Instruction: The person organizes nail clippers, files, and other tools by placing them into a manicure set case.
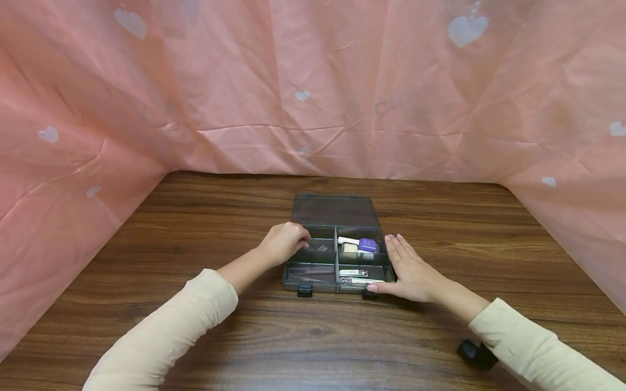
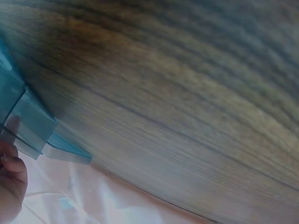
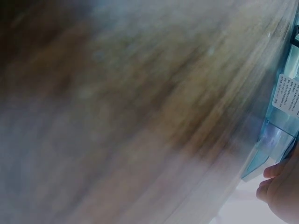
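A dark see-through compartment box (image 1: 336, 259) stands on the table, its lid (image 1: 335, 210) folded back behind it. Over the back left compartment, my left hand (image 1: 287, 243) has its fingers bent downward; I cannot tell whether they pinch anything. A small clear piece (image 1: 321, 248) lies in that compartment. My right hand (image 1: 415, 273) lies flat along the box's right side, thumb at the front edge near a latch. The back right compartment holds a purple-topped item (image 1: 368, 245) and a cream item (image 1: 350, 248). In the front right one are nail clippers (image 1: 353, 273).
A long clear strip (image 1: 310, 271) lies in the front left compartment. Near the right sleeve a black object (image 1: 476, 354) rests on the wooden table (image 1: 235, 336). Pink curtains (image 1: 313, 81) with hearts enclose the back and sides. A white label (image 3: 287, 94) marks the box's side.
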Motion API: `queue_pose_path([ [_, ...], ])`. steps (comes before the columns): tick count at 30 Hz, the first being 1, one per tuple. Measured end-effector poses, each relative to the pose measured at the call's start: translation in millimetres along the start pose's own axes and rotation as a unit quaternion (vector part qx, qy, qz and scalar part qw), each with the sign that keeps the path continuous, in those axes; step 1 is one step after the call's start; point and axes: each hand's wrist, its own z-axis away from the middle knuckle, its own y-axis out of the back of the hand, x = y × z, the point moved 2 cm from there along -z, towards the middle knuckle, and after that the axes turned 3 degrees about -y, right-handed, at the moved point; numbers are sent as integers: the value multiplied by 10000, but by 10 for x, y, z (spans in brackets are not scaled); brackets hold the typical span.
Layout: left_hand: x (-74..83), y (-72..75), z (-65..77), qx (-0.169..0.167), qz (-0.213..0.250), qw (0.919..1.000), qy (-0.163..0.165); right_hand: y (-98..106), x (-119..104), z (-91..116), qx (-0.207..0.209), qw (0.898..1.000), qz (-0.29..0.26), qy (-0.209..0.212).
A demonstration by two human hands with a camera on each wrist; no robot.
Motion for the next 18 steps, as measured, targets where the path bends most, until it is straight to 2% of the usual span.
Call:
queue_pose_path([
  [5, 3, 33, 55, 242, -10, 9996, -162, -4, -2, -6, 9, 10000, 0, 31],
  [11, -3, 114, 177, 933, 203, 9949, -321, 16, -3, 6, -79, 10000, -23, -7],
  [14, -15, 167, 264, 1074, 290, 9936, -177, 48, -7, 20, -118, 9999, 42, 2],
  [18, -41, 229, 383, 905, 230, 9955, 151, 141, -13, 28, -5, 9995, 306, 33],
])
